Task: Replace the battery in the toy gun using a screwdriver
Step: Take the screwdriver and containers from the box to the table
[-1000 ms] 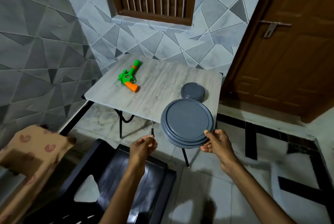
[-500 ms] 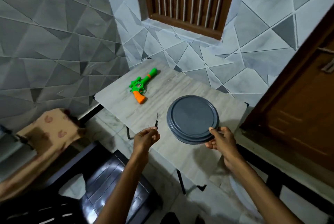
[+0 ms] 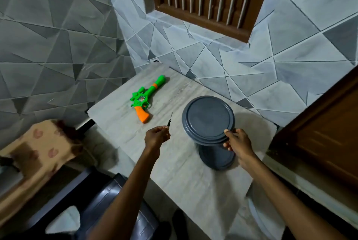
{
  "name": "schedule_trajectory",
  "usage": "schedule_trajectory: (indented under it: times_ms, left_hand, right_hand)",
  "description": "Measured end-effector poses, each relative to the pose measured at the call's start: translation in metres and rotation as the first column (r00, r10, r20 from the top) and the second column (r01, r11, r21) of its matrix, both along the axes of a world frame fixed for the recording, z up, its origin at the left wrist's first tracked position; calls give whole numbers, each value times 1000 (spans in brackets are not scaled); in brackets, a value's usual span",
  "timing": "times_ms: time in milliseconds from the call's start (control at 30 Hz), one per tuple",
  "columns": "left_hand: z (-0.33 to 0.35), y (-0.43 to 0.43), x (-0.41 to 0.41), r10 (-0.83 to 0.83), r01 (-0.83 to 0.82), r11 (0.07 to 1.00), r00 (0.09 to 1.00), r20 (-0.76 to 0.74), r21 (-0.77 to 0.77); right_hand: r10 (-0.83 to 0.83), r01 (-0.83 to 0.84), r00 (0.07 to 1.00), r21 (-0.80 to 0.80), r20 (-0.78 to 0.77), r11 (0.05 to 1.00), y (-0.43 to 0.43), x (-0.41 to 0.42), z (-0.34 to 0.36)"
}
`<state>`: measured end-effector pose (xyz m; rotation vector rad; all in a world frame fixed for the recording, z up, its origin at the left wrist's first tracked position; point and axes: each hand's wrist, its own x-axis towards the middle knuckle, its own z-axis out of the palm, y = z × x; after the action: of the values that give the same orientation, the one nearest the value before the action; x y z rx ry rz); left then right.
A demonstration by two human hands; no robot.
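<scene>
Head view: over the table [image 3: 174, 172], the right hand [image 3: 237, 142] grips a grey round lid [image 3: 208, 119] by its near rim. The toy gun [image 3: 147, 98] lies flat at far left, its long axis diagonal, green barrel toward the wall, orange grip nearer. The left hand [image 3: 157, 139] pinches the screwdriver [image 3: 169, 121], tip pointing away.

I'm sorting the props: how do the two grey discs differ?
The large disc is wider than the small disc. The right hand grips the large disc by its rim, raised; the small disc lies on the table, partly hidden behind it. Both are grey, round and rimmed.
</scene>
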<state>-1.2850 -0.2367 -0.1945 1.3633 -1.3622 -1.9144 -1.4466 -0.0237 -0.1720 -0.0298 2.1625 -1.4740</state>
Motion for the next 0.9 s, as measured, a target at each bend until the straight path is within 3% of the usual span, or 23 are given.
schedule_trajectory:
  times_ms: [433, 900]
  left_hand:
    - [-112, -92, -105, -104, 86, 993, 967, 231, 86]
    - [-152, -121, -154, -192, 252, 964, 876, 442, -80]
  right_hand:
    - [41, -45, 999, 239, 21, 970, -91, -101, -88]
    - [205, -241, 970, 405, 130, 882, -96, -135, -151]
